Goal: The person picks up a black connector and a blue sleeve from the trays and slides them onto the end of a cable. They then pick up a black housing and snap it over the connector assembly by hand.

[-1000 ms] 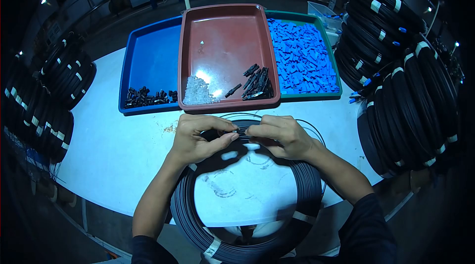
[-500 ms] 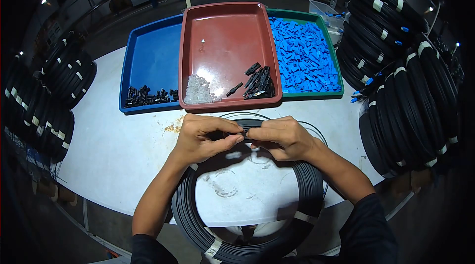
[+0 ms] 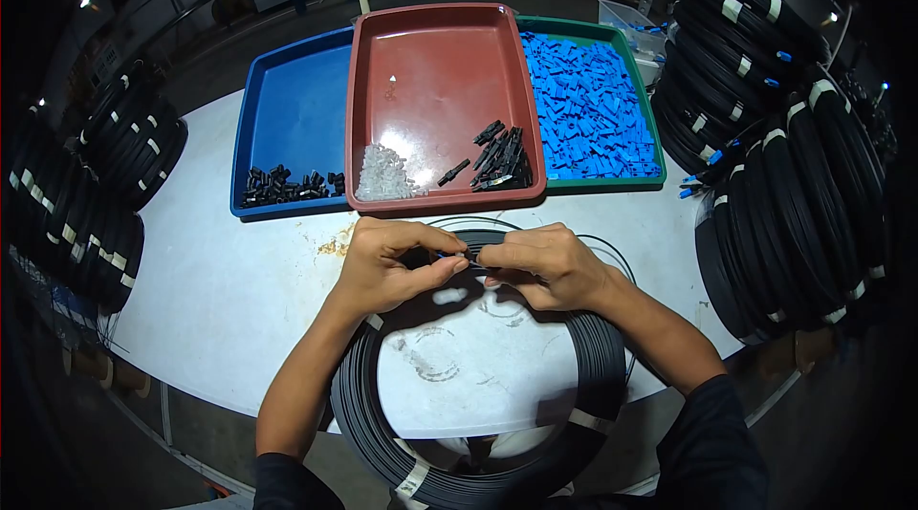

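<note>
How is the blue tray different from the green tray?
The blue tray is mostly bare, with only a short row of small black parts along its near edge; the green tray is filled with a heap of blue parts. The blue tray sits left of the red tray, the green tray right of it. Both are shallow, rectangular trays on the white table, each touching the red one.
</note>
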Tool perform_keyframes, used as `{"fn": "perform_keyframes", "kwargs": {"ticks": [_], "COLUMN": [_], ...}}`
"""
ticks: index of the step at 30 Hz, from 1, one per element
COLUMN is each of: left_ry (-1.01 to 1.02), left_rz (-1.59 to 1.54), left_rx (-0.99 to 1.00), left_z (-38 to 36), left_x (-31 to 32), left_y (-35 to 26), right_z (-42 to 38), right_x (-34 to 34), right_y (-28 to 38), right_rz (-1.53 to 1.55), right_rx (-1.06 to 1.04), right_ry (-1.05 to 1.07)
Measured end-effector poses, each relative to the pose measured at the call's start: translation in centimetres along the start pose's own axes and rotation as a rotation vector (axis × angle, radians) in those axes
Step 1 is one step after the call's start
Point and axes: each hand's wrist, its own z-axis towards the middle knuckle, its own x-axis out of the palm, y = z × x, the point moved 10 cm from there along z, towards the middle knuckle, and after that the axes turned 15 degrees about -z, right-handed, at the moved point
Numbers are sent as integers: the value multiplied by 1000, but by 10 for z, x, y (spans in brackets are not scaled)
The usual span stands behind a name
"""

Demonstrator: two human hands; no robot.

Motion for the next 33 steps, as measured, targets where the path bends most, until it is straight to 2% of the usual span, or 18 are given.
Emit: {"fn": "perform_keyframes", "kwargs": {"ticks": [6, 9, 13, 15, 19, 22, 29, 31, 33], "left_ry": [0, -46, -167, -223, -246, -220, -204, -295, -250], "left_rz": [15, 12, -190, -361, -472, -464, -395, -391, -327], "left_rx": [-2, 58, -45, -46, -55, 44, 32, -5, 17], "left_z": [0, 1, -4, -7, -7, -5, -5, -4, -5], "left_x": [0, -3, -17, -26, -31, -33, -26, -29, -29], "left_y": [1, -2, 15, 20, 22, 19, 12, 7, 9], "right_z": [-2, -2, -8, -9, -6, -9, -8, -9, -9], "right_x": [1, 1, -21, -24, -24, -25, -27, -28, -28], "right_y": [-2, -3, -16, -19, -16, -21, -15, -15, -14], "right_rz": [-25, -26, -83, -84, -132, -107, -157, -161, -183], "right_rx": [9, 24, 189, 206, 181, 209, 146, 143, 126], "right_ry": [18, 17, -197, -235, -197, -231, -238, -244, -252]}}
